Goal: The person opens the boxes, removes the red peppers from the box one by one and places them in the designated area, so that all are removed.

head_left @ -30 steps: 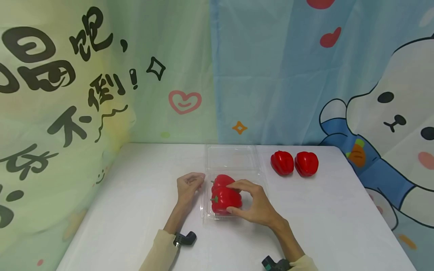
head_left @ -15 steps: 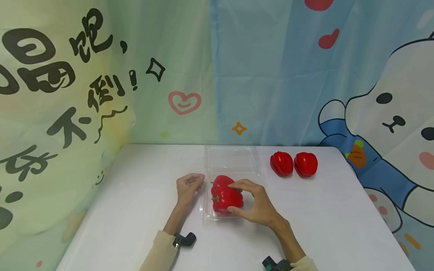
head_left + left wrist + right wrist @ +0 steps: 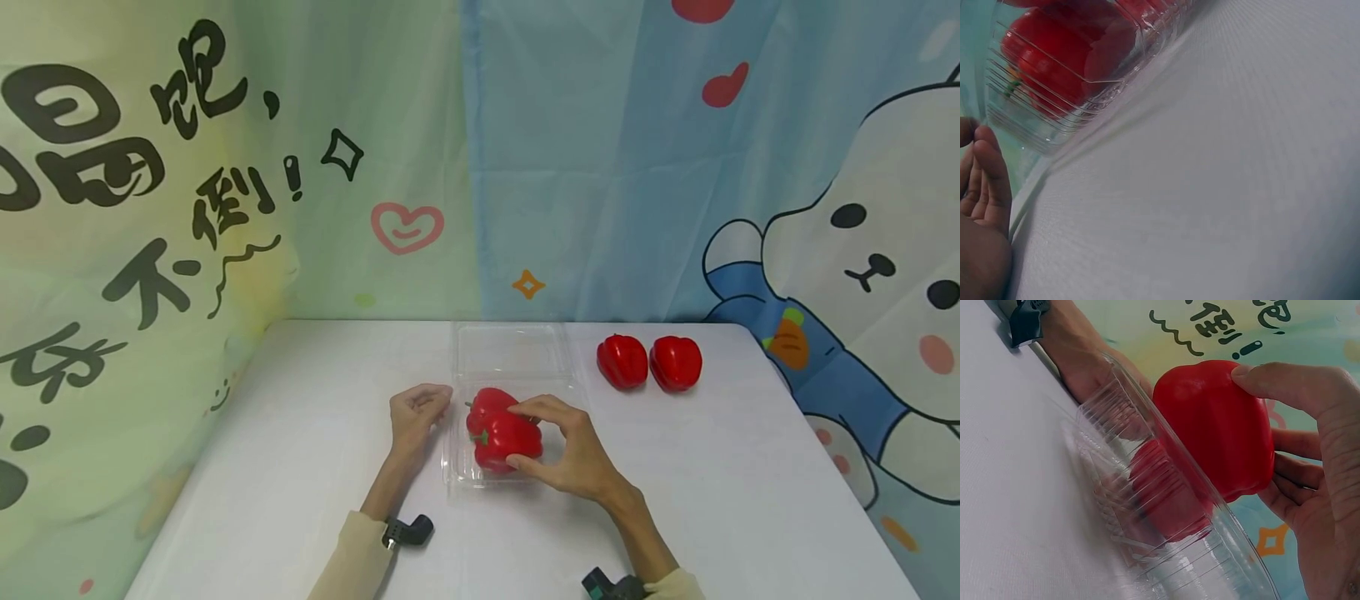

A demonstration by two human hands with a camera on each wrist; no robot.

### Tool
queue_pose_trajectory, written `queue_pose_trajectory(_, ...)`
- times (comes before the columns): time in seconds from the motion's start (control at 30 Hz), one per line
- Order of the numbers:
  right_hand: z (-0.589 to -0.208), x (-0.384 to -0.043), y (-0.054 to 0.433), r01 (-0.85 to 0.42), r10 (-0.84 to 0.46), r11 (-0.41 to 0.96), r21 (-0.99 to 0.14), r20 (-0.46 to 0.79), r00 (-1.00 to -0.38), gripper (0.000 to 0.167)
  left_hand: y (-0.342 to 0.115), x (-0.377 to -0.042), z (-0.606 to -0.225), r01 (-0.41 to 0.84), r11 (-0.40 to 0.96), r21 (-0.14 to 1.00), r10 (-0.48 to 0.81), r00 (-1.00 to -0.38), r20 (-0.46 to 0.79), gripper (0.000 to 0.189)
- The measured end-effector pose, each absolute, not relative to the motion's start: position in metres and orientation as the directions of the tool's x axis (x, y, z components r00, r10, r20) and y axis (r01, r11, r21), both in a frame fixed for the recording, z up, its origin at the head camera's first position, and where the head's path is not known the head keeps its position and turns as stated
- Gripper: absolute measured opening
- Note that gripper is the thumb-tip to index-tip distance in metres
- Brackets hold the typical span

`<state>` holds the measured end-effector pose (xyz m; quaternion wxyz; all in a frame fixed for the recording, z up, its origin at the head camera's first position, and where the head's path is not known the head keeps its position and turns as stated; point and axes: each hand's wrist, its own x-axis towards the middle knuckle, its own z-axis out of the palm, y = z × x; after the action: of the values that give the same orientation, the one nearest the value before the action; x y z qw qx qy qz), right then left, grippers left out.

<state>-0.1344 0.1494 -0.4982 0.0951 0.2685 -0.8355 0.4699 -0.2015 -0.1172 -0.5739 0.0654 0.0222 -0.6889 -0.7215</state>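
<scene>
My right hand [image 3: 566,446] grips a red bell pepper [image 3: 506,443] with a green stem between thumb and fingers. In the right wrist view this bell pepper [image 3: 1213,425] rises above the rim of a clear plastic clamshell box [image 3: 1235,550]. Another red bell pepper [image 3: 489,404] lies in the box, just behind the held one. My left hand [image 3: 416,414] is at the box's left edge. In the left wrist view the left hand's fingers [image 3: 991,165] are curled and appear to pinch the thin clear rim; the contact is partly cut off.
Two more red bell peppers [image 3: 623,362] stand side by side at the back right of the white table [image 3: 712,492]. The box's raised clear lid [image 3: 512,348] lies open towards the back. A printed curtain [image 3: 375,275] hangs behind the table.
My right hand has shifted slightly to the right with the bell pepper, and its stem has turned a little. The left hand has stayed in place at the box's edge.
</scene>
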Motion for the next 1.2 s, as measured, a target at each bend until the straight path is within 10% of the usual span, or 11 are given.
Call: queue_pose_trajectory(1.2,-0.5009,-0.1327,0.1542,-0.53,-0.289,0.404,-0.745,0.446,-0.847,0.064,-0.1175,-0.2031,-0.5748,0.068,-0.069,0.995,-0.121,-0.991,0.059,0.014)
